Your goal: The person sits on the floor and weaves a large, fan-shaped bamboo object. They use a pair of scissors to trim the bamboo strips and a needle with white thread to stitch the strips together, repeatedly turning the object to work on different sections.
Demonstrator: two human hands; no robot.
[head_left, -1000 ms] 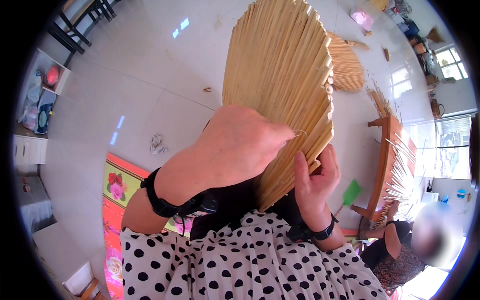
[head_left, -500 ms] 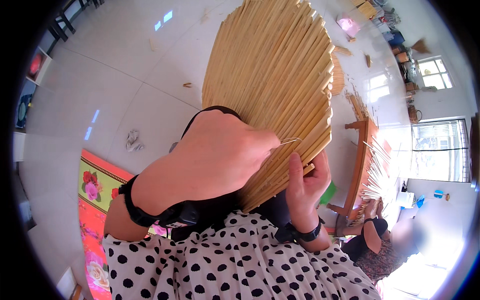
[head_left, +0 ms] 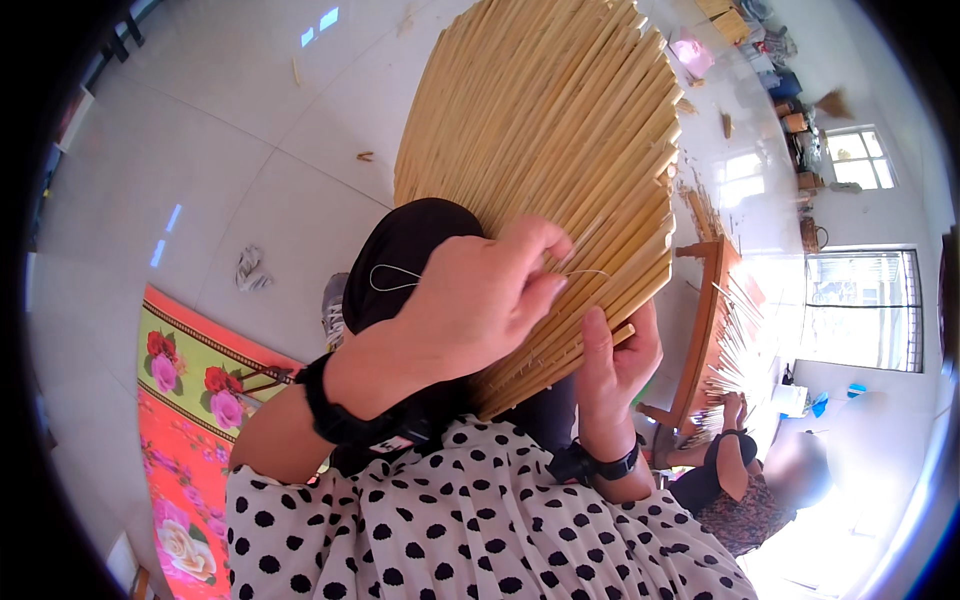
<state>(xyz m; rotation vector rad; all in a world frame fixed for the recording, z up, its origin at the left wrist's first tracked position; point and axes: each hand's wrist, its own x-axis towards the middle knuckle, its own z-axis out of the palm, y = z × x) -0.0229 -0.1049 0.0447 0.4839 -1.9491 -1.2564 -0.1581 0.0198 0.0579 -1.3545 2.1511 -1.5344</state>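
A fan-shaped mat of thin, pale reed-like sticks (head_left: 540, 130), laid side by side, slants across my lap and reaches away from me. My right hand (head_left: 622, 362) grips its near right edge, thumb on top and fingers curled beneath. Over the mat, my left hand (head_left: 480, 295) is closed, with thumb and forefinger bent toward each other. A thin pale thread (head_left: 590, 272) runs from these fingertips to the sticks. Its other part stands out as a loop (head_left: 393, 278) left of the hand, over my dark-clad knee (head_left: 420, 225). Small stitches show along the mat's near edge.
A flowered red and green mat (head_left: 190, 400) lies at lower left, near a crumpled cloth (head_left: 252, 268). On the right, another person (head_left: 745, 480) handles sticks at a wooden frame (head_left: 708, 320). Stick scraps (head_left: 705, 212) and a pink bag (head_left: 692, 55) lie beyond.
My left hand has turned, its thumb and forefinger now showing over the sticks. A thread loop has come into sight at its left. My right hand keeps its hold on the mat's edge.
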